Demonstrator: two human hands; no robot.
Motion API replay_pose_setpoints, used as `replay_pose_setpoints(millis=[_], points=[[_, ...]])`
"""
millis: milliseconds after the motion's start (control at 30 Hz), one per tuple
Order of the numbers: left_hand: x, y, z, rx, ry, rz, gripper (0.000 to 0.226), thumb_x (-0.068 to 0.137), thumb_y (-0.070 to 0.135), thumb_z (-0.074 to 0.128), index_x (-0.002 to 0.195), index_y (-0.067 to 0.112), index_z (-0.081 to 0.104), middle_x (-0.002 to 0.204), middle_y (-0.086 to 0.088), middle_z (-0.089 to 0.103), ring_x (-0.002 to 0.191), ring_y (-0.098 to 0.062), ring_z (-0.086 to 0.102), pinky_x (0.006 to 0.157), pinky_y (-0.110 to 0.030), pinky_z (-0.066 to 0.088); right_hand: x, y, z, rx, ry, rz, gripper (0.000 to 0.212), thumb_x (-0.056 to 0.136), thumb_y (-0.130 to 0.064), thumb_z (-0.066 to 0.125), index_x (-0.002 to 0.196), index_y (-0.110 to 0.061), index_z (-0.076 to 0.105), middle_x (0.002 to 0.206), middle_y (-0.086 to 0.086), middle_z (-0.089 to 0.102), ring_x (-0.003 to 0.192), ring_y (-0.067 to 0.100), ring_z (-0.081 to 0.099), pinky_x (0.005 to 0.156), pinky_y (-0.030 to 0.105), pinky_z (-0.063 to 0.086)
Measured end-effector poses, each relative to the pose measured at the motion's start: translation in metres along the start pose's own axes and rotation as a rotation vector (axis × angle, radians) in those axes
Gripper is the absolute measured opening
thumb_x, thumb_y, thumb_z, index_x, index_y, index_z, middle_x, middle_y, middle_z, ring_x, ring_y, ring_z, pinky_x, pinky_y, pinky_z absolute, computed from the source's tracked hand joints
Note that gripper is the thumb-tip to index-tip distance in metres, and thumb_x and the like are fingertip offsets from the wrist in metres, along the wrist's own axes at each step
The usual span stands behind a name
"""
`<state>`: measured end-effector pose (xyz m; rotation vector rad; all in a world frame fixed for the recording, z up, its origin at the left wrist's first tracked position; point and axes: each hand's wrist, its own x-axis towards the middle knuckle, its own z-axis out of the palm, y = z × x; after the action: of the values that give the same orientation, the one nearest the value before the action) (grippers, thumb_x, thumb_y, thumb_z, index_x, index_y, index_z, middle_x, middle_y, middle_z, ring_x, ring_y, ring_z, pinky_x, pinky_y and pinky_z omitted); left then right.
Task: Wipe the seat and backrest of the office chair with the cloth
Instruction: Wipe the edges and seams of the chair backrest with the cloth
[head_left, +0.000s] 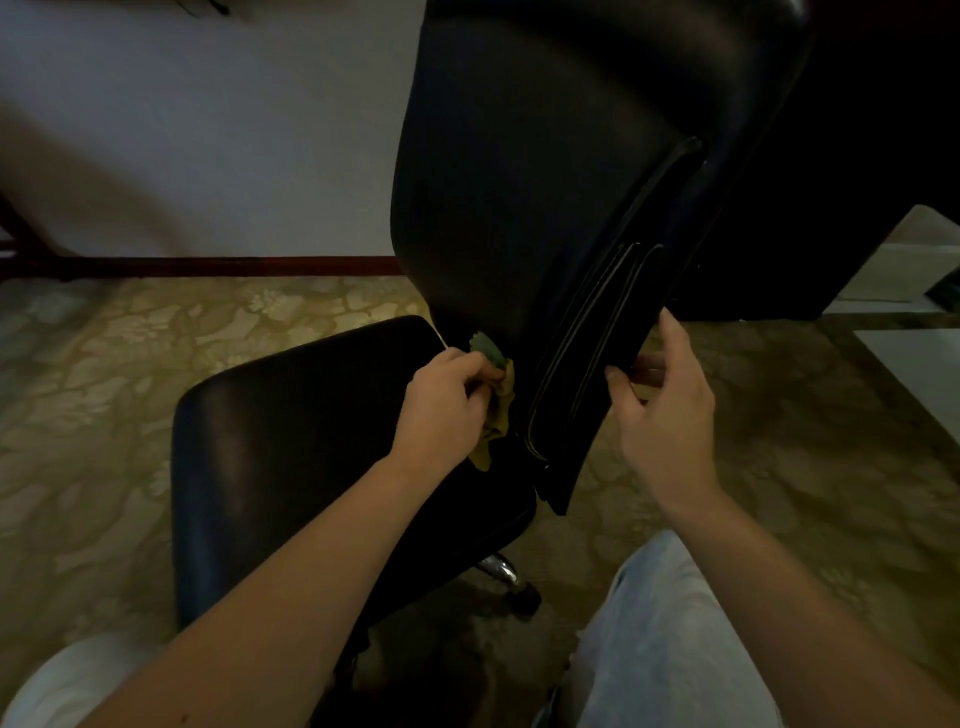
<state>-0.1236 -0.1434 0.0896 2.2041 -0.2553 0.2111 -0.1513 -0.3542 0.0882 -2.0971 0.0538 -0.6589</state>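
Currently: left hand (447, 400) grips the bunched cloth (503, 397), pressed against the backrest (519, 182) at its bottom edge, just above the seat (291, 426). Right hand (660, 410) clasps the backrest's side edge. Open carpet (104, 364) both sides of backrest.

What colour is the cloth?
Green and mustard-yellow cloth, gripped in the left hand; head view.
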Motion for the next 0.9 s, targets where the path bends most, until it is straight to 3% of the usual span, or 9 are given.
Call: replay_pose_setpoints(millis=[233, 367, 500, 600, 733, 833, 900], points=[[0.015, 0.009, -0.024, -0.094, 0.133, 0.051, 0.023, 0.092, 0.003, 0.064, 0.103, 0.021, 0.074, 0.106, 0.009, 0.066, 0.099, 0.002, 0.062, 0.090, -0.012, 0.049, 0.000, 0.001, -0.001, -0.026, -0.030, -0.028, 0.076, 0.091, -0.015, 0.070, 0.154, -0.032, 0.030, 0.118, -0.004, 0.060, 0.109, 0.011, 0.059, 0.092, 0.035, 0.056], [0.018, 0.022, -0.018, -0.090, 0.089, 0.111, 0.022, 0.094, 0.002, 0.063, 0.104, 0.018, 0.074, 0.106, 0.009, 0.063, 0.097, 0.013, 0.057, 0.085, -0.001, 0.042, -0.003, -0.005, -0.001, -0.009, -0.032, -0.035, 0.078, 0.092, -0.012, 0.069, 0.156, -0.028, 0.027, 0.123, -0.010, 0.060, 0.115, 0.005, 0.057, 0.094, 0.019, 0.049], [0.015, 0.021, 0.002, -0.145, 0.033, 0.075, 0.026, 0.094, 0.001, 0.062, 0.099, 0.026, 0.070, 0.102, 0.017, 0.058, 0.095, 0.007, 0.059, 0.083, -0.003, 0.044, -0.005, -0.007, 0.000, 0.007, -0.031, -0.025, 0.080, 0.093, -0.010, 0.068, 0.158, -0.026, 0.025, 0.124, -0.008, 0.062, 0.114, 0.004, 0.059, 0.097, 0.027, 0.053], [0.005, 0.012, 0.020, -0.170, 0.077, 0.067, 0.025, 0.094, 0.000, 0.060, 0.094, 0.023, 0.069, 0.102, 0.014, 0.058, 0.095, 0.002, 0.059, 0.083, -0.007, 0.047, -0.005, -0.005, 0.002, -0.006, -0.017, -0.017, 0.080, 0.093, -0.010, 0.068, 0.158, -0.027, 0.025, 0.125, -0.005, 0.063, 0.114, 0.006, 0.060, 0.097, 0.033, 0.055], [-0.007, -0.002, 0.033, -0.061, 0.116, 0.122, 0.018, 0.093, -0.003, 0.060, 0.097, 0.012, 0.070, 0.107, 0.008, 0.056, 0.092, -0.002, 0.057, 0.081, -0.006, 0.045, -0.005, -0.003, 0.006, -0.025, -0.014, -0.028, 0.081, 0.094, -0.010, 0.066, 0.158, -0.032, 0.021, 0.126, -0.006, 0.062, 0.113, 0.006, 0.060, 0.096, 0.034, 0.056], [-0.012, -0.011, 0.031, 0.040, 0.028, 0.120, 0.019, 0.096, 0.001, 0.058, 0.102, 0.014, 0.070, 0.109, 0.011, 0.051, 0.092, -0.004, 0.055, 0.077, -0.003, 0.042, -0.004, 0.000, 0.005, -0.023, -0.028, -0.029, 0.084, 0.092, -0.010, 0.068, 0.158, -0.033, 0.021, 0.124, -0.007, 0.061, 0.112, 0.006, 0.060, 0.095, 0.030, 0.055], [-0.012, -0.017, 0.026, 0.098, -0.036, 0.099, 0.021, 0.097, 0.003, 0.058, 0.105, 0.016, 0.071, 0.111, 0.012, 0.050, 0.097, -0.009, 0.057, 0.078, -0.008, 0.045, -0.003, 0.001, 0.005, -0.008, -0.036, -0.035, 0.085, 0.091, -0.009, 0.069, 0.158, -0.033, 0.021, 0.123, -0.006, 0.061, 0.112, 0.007, 0.060, 0.094, 0.029, 0.055]])
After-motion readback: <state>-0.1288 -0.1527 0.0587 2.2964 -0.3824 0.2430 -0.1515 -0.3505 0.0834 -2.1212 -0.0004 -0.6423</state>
